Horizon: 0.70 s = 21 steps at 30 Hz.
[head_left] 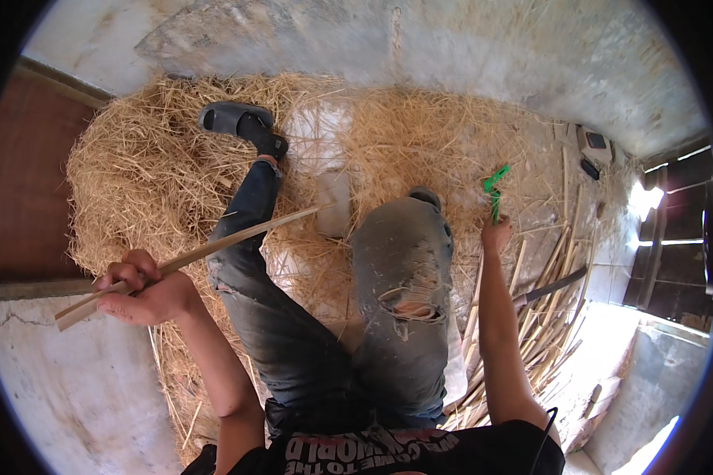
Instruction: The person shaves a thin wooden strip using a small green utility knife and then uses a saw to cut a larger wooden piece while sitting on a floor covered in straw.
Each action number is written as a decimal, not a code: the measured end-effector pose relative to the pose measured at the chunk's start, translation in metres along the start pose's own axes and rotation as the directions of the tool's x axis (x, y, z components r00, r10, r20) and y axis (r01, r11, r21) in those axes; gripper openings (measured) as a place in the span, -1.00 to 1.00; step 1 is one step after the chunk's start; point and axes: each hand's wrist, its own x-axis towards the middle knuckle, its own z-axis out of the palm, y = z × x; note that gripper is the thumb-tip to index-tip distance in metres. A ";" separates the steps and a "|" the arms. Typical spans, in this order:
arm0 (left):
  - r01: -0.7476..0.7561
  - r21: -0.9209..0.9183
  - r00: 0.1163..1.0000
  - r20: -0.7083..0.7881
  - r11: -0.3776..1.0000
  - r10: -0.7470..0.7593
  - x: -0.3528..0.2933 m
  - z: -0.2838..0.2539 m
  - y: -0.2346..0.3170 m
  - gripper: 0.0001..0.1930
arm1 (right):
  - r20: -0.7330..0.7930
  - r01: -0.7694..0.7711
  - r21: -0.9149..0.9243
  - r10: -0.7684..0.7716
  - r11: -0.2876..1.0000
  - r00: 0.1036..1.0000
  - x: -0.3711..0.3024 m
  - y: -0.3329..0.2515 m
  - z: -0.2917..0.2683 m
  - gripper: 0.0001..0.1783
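While the left hand pinches a long, thin wooden strip between its bent fingers and thumb, the right hand is closed around the lower end of a green tool. The short end of the strip pokes out below and to the left of the left fingers; the longer part slants up and to the right of them, passing over the left leg of the worn jeans. Its far tip shows in front of a pale block, and I cannot tell whether the two touch. The head of the green tool sticks out just beyond the right fingers, away from the body, with straw behind it.

Well to the right of the left fingers, between the two hands, is the bent right knee, its cloth torn open. Beyond the left fingers, a thick heap of straw covers the floor, and a grey slipper on the left foot rests among it. Below and to the right of the right fingers lies a loose pile of thin sticks, with a dark curved blade across them. Farther off, up and to the right of the right fingers, a small box-shaped device sits near the wall.
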 end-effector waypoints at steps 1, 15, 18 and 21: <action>0.017 -0.026 1.000 -0.003 1.000 -0.017 0.002 -0.002 0.002 -0.57 | 0.050 0.010 -0.028 -0.008 1.000 0.999 0.014 0.006 0.005 -0.45; -0.005 -0.063 0.993 0.122 0.998 0.013 -0.021 0.033 0.015 -0.59 | 0.211 -0.258 0.894 0.161 0.367 0.964 0.080 -0.056 -0.072 -0.76; -0.029 -0.063 0.989 0.143 0.998 0.038 -0.021 0.031 0.017 -0.59 | 0.244 -0.259 0.909 0.085 0.327 0.966 0.076 -0.096 -0.102 -0.73; -0.007 -0.093 0.990 0.137 0.996 0.020 -0.022 0.032 0.014 -0.59 | 0.302 -0.301 0.859 0.065 0.415 0.951 0.097 -0.068 -0.103 -0.75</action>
